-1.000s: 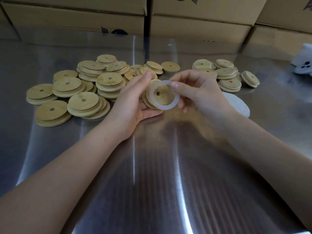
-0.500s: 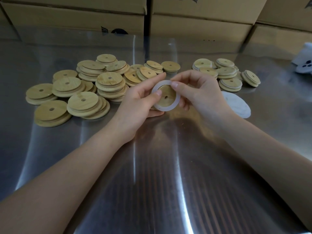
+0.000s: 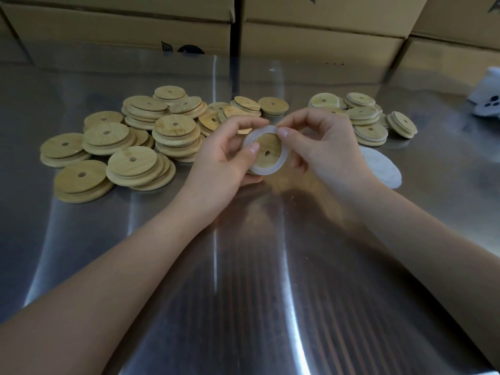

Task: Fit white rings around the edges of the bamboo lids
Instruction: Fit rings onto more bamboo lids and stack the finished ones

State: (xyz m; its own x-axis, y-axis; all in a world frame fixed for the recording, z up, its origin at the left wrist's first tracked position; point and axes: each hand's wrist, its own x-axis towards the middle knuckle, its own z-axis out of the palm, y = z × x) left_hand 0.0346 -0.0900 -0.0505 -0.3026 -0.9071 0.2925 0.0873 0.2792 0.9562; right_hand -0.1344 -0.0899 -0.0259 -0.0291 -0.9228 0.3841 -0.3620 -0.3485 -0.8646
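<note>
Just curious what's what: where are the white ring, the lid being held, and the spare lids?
white ring [image 3: 266, 171]: head view, lower edge.
held lid [image 3: 266, 143]: head view, wooden face above hole.
spare lids [image 3: 125, 165]: head view, top face of a left-hand stack.

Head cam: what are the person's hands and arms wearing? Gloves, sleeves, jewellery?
Nothing visible. Left hand and right hand are ungloved, with no finger jewellery, watch or wristband. Left forearm and right forearm are bare down to the frame edge; no sleeve shows.

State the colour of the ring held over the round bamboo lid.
The thin round ring is milky white; the head view shows it best.
</note>
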